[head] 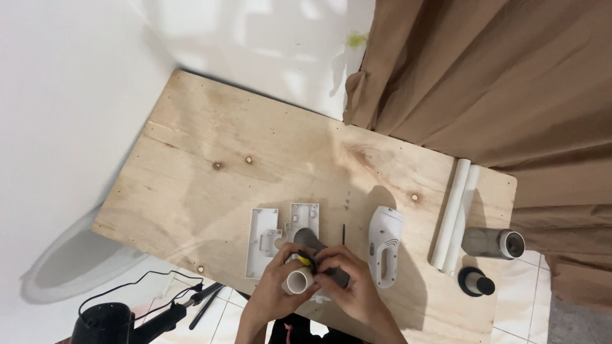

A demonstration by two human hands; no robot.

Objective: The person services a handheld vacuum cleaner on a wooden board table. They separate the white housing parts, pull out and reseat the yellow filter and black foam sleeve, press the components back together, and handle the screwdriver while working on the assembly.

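Observation:
Both my hands meet at the near edge of a plywood table (210,185). My left hand (280,280) wraps a short white tube piece (298,281) whose open round end faces me. My right hand (350,286) holds a dark grey cylindrical part (314,241) that slants up and away from the hands. A small yellow bit (305,259) shows between the fingers. Just beyond my left hand lie two white plastic housing plates (262,243), one longer, one squarer (303,215).
A white handheld vacuum body (385,245) lies right of my hands, with a thin black screw or pin (343,233) between. Further right are two white tubes (456,213), a grey canister (492,243) and a black filter (475,281). Brown curtain (497,76) hangs behind; a black device with cable (121,315) sits below the table's left.

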